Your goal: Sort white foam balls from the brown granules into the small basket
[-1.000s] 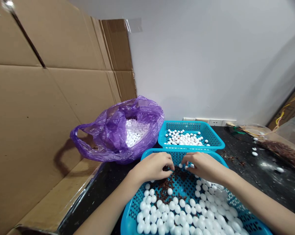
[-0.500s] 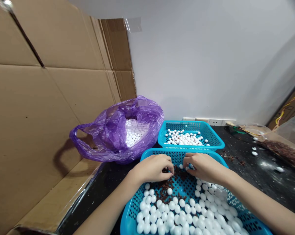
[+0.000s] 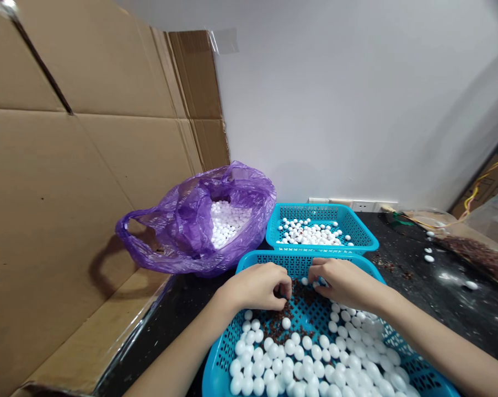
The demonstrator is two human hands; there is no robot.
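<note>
In front of me stands a blue perforated plastic basket (image 3: 228, 342) with many small white balls (image 3: 290, 347) and dark brown crumbs (image 3: 279, 331) in it. My left hand (image 3: 259, 286) is over the far left part, fingers curled, its thumb and forefinger drawn close together above the crumbs. Anything between those fingertips is too small to make out. At the far right part, my right hand (image 3: 343, 281) bends its fingers down among crumbs and a few white balls. Its fingertips are partly hidden, so what they hold cannot be seen.
A second blue basket (image 3: 323, 207) with smaller-looking white balls stands behind. To the left lies an open purple plastic bag (image 3: 182, 220) of white balls, beside a cardboard sheet (image 3: 87, 193). On the black tabletop (image 3: 430, 298) are stray balls, crumbs and, at right, a clear bag (image 3: 488, 253) of brown bits.
My left hand has shifted slightly left, and its thumb and forefinger have loosened a little. The right hand looks nearly the same; balls and baskets are in place.
</note>
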